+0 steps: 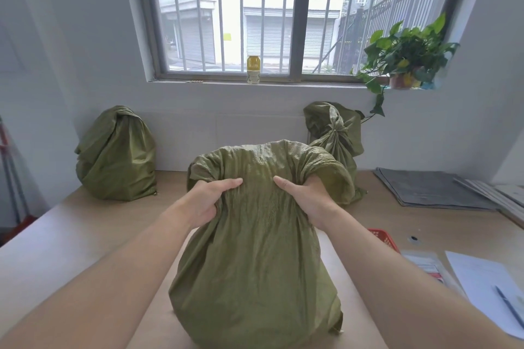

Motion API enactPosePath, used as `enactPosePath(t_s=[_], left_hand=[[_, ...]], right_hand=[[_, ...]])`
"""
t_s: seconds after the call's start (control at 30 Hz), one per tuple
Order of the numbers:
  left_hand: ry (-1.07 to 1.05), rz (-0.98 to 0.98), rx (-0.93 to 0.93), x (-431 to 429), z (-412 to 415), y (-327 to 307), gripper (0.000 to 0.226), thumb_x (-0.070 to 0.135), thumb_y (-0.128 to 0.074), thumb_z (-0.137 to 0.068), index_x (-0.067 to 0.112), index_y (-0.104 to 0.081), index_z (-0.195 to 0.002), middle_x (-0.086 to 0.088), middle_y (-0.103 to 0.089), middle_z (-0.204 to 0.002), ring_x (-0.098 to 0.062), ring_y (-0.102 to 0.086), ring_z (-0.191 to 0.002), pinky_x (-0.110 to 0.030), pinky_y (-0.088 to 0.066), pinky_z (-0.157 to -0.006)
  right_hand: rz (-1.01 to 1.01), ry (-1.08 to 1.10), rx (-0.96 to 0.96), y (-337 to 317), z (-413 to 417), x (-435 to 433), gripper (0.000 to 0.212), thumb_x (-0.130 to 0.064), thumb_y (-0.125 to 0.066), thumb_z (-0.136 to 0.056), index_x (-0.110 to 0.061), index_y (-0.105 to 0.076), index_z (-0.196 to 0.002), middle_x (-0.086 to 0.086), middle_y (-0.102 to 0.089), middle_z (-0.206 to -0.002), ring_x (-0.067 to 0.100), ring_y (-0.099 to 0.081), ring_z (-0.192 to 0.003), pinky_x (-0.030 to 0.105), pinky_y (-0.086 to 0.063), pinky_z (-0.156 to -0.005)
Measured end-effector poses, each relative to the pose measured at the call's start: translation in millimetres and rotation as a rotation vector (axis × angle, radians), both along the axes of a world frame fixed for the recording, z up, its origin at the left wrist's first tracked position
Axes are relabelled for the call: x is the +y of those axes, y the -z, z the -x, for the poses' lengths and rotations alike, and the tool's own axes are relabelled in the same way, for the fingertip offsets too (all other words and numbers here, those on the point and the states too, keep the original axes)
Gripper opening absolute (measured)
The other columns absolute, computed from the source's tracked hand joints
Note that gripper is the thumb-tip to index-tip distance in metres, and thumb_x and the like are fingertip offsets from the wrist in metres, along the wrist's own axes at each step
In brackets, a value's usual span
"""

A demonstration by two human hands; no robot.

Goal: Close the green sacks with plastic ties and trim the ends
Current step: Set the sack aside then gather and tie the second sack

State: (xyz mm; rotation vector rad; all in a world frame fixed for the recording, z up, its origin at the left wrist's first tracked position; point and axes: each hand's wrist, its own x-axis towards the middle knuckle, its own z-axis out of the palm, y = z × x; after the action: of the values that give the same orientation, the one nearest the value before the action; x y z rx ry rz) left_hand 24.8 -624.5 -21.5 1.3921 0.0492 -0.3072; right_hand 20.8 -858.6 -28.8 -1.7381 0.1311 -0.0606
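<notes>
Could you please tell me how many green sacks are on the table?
3. The left hand and right hand grip the front sack; the back-left sack is by the wall; the back-right sack is partly hidden behind it. No others show.

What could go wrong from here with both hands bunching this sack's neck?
Both the left hand and right hand grip the front sack, and no tie is in view; freeing a hand to fetch one may let the neck spring open.
The mouth above the fingers flares wide, so a tie there might slip off an uneven bunch.
A tilting sack could knock the red basket close by.
</notes>
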Motion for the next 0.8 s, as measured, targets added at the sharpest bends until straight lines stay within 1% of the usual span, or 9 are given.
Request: enactPosePath(t_s=[0.2,0.33,0.43,0.5,0.57,0.6,0.7,0.73,0.8], left_hand=[[-0.114,0.048,0.006,-14.7,-0.3,1.0,0.016,0.001,-0.063,-0.098,0.001,-0.074,-0.11,-0.01,-0.08,-0.105,-0.021,-0.078,-0.088,-0.037,-0.058,-0.08],[-0.145,0.088,-0.038,-16.9,0.0,2.5,0.022,0.0,-0.063,-0.098,0.005,-0.071,-0.117,-0.009,-0.078,-0.114,-0.02,-0.075,-0.097,-0.039,-0.057,-0.09],[-0.189,0.061,-0.099,-21.9,7.6,-1.5,0.03,0.0,-0.062,-0.099,0.01,-0.064,-0.127,-0.001,-0.072,-0.118,-0.014,-0.066,-0.105,-0.034,-0.046,-0.098],[-0.189,-0.026,-0.164,-26.9,16.2,-7.1,0.033,0.005,-0.06,-0.102,0.017,-0.058,-0.133,0.005,-0.065,-0.121,-0.015,-0.059,-0.115,-0.022,-0.042,-0.096],[-0.189,-0.185,-0.229,-32.5,23.5,-13.8,0.03,0.015,-0.058,-0.105,0.026,-0.051,-0.132,0.009,-0.058,-0.118,-0.01,-0.052,-0.116,-0.001,-0.039,-0.08],[-0.19,-0.242,-0.23,-30.2,12.7,-4.5,0.028,0.021,-0.058,-0.105,0.029,-0.049,-0.13,0.011,-0.057,-0.122,-0.01,-0.05,-0.115,0.001,-0.038,-0.082],[-0.222,-0.362,-0.19,-31.6,0.6,2.7,0.049,0.042,-0.063,-0.099,0.019,-0.055,-0.142,0.006,-0.058,-0.142,-0.018,-0.053,-0.128,-0.03,-0.038,-0.115],[-0.221,-0.399,-0.201,-30.2,-5.8,8.3,0.056,0.047,-0.062,-0.098,0.018,-0.054,-0.145,0.005,-0.058,-0.143,-0.02,-0.053,-0.131,-0.038,-0.037,-0.119],[-0.195,-0.409,-0.202,-33.0,-5.4,7.8,0.051,0.043,-0.057,-0.102,0.019,-0.054,-0.146,0.004,-0.057,-0.142,-0.022,-0.052,-0.133,-0.043,-0.036,-0.12]], right_hand=[[-0.038,0.03,0.002,2.0,2.1,5.0,0.058,-0.033,-0.082,-0.087,-0.013,-0.054,-0.135,0.002,-0.068,-0.127,0.025,-0.065,-0.119,0.047,-0.051,-0.108],[0.006,0.037,-0.007,2.6,-1.8,8.3,0.05,-0.034,-0.077,-0.092,-0.013,-0.06,-0.133,0.001,-0.07,-0.123,0.024,-0.066,-0.116,0.045,-0.052,-0.108],[0.039,0.045,0.006,4.2,-4.5,11.1,0.044,-0.035,-0.074,-0.094,-0.017,-0.062,-0.132,0.001,-0.07,-0.122,0.025,-0.066,-0.115,0.044,-0.051,-0.109],[0.04,0.071,0.005,4.0,-6.1,12.3,0.043,-0.036,-0.071,-0.096,-0.018,-0.061,-0.134,0.001,-0.068,-0.124,0.027,-0.063,-0.119,0.044,-0.048,-0.111],[0.056,0.083,0.016,2.6,-7.2,14.5,0.043,-0.036,-0.066,-0.099,-0.017,-0.059,-0.137,0.002,-0.065,-0.128,0.029,-0.06,-0.124,0.043,-0.045,-0.113],[0.07,0.082,0.018,2.2,-7.7,15.9,0.043,-0.036,-0.063,-0.101,-0.016,-0.058,-0.139,0.003,-0.064,-0.131,0.029,-0.058,-0.127,0.043,-0.043,-0.114],[0.094,0.08,0.012,1.9,-8.8,21.0,0.043,-0.035,-0.056,-0.105,-0.016,-0.054,-0.144,0.003,-0.06,-0.138,0.029,-0.053,-0.133,0.042,-0.038,-0.117],[0.092,0.081,0.017,1.8,-8.8,22.8,0.043,-0.035,-0.055,-0.105,-0.016,-0.053,-0.144,0.004,-0.059,-0.139,0.029,-0.052,-0.133,0.042,-0.038,-0.117],[0.09,0.081,0.025,1.7,-9.4,26.2,0.041,-0.034,-0.054,-0.106,-0.016,-0.052,-0.143,0.004,-0.059,-0.139,0.03,-0.052,-0.133,0.041,-0.038,-0.116]])
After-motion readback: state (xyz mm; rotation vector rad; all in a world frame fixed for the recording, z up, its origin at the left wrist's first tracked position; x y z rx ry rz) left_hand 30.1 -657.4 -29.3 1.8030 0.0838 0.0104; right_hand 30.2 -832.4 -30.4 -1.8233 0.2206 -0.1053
